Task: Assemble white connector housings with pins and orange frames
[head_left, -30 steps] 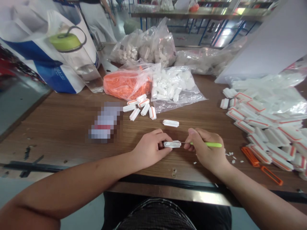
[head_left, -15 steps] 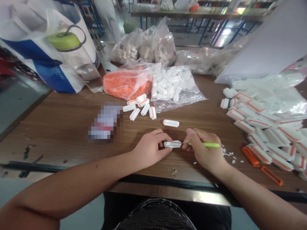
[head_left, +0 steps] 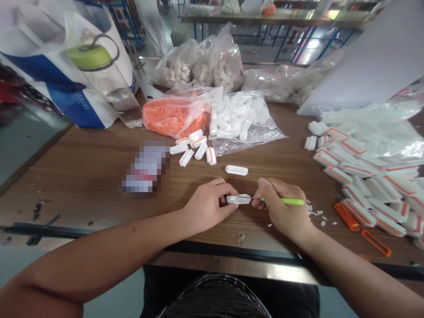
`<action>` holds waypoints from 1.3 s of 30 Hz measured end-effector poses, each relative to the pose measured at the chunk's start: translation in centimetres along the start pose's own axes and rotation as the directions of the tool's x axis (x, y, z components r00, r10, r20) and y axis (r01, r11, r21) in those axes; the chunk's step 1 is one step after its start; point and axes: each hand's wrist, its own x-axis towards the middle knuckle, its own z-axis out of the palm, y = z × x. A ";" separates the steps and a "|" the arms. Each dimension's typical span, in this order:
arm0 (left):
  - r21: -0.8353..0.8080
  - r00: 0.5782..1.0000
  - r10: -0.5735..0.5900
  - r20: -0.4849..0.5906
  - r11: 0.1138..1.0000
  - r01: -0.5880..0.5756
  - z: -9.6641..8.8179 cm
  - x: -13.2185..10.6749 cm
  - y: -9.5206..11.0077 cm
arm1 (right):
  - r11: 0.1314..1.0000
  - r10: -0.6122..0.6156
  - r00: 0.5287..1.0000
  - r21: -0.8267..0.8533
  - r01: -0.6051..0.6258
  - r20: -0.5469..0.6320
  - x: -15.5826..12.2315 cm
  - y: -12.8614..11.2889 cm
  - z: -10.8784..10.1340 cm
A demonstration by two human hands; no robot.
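Note:
Between its thumb and fingers my left hand (head_left: 209,204) grips the left end of a white plastic connector housing (head_left: 239,199), which has rows of small holes facing up. My right hand (head_left: 285,201) is closed around a pick with a lime-green handle (head_left: 289,201). The pick's thin metal shaft points left and meets the housing's top face; the exact contact of its tip is too small to tell. Just beyond, a similar white housing (head_left: 236,170) lies on the table. Tiny white scraps (head_left: 318,213) are scattered beside my right hand.
A pile of white housings with orange strips (head_left: 364,176) covers the right side, near loose orange frames (head_left: 376,243). Behind are a bag of orange parts (head_left: 175,115) and a bag of white parts (head_left: 235,115). A blurred flat object (head_left: 145,168) and a bottle (head_left: 102,75) stand leftward.

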 end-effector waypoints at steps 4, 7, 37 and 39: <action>0.003 1.000 0.009 -0.007 1.000 -0.009 0.1 0.0 0.0 | 1.000 0.000 1.000 -0.032 0.001 0.019 -0.1 0.2 0.0; 0.018 1.000 0.013 -0.010 1.000 -0.013 0.1 0.0 0.0 | 1.000 0.005 1.000 -0.023 -0.004 0.028 -0.1 0.2 0.0; 0.028 1.000 -0.002 0.008 1.000 0.002 -0.2 0.0 0.0 | 0.996 0.069 0.998 0.052 -0.068 -0.010 0.6 -0.1 -1.1; 0.027 1.000 -0.004 0.010 1.000 0.004 -0.2 0.0 0.0 | 0.997 0.064 0.998 0.044 -0.064 -0.009 0.6 -0.1 -1.1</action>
